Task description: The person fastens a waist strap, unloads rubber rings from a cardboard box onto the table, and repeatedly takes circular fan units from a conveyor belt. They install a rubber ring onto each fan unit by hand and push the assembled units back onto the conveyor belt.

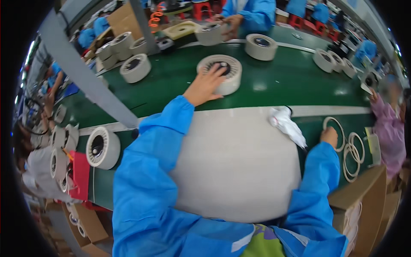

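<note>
On the green conveyor ahead, my left hand [206, 87] lies over a round cream housing [232, 79] with a slotted top and dark centre. Its fingers are spread across the top, and the thumb is by the near side. At the right, my right hand [329, 136] is closed on a thin cream ring [341, 125]; its fingertips are partly hidden. More loose cream rings [352, 160] overlap beside it. Between my arms lies a pale grey mat [235, 162], with a crumpled white plastic bag [286, 124] at its far right corner.
Another housing [102, 147] stands on edge at my left, near a red bin [80, 173]. A slanted grey post [85, 70] crosses the left side. Further housings [261, 46] sit along the conveyor. Across it a co-worker's hands [233, 23] touch one. An open cardboard box [364, 210] stands lower right.
</note>
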The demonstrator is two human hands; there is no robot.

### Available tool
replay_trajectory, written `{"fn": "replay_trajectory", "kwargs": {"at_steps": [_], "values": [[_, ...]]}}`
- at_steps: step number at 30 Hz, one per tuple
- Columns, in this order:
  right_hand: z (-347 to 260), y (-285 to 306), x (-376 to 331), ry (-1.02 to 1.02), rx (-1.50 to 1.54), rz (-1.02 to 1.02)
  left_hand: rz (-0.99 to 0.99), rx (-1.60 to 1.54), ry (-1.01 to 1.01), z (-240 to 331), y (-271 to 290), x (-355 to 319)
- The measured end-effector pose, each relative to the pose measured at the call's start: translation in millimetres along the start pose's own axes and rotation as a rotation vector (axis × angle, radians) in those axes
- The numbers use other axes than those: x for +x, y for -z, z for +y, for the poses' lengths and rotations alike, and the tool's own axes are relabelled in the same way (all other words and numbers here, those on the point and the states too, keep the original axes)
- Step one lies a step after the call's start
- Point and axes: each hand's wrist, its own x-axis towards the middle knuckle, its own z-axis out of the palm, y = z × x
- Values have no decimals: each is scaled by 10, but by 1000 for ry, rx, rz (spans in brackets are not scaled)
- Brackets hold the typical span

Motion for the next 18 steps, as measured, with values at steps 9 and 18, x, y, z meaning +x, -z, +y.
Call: {"fn": "replay_trajectory", "kwargs": {"at_steps": [9, 18], "values": [[-561, 465, -273, 283, 398, 385, -326, 746, 1054, -1756, 14, -728], [-680, 489, -329, 385, 513, 369, -495, 559, 1112, -2018, -61, -1003]]}}
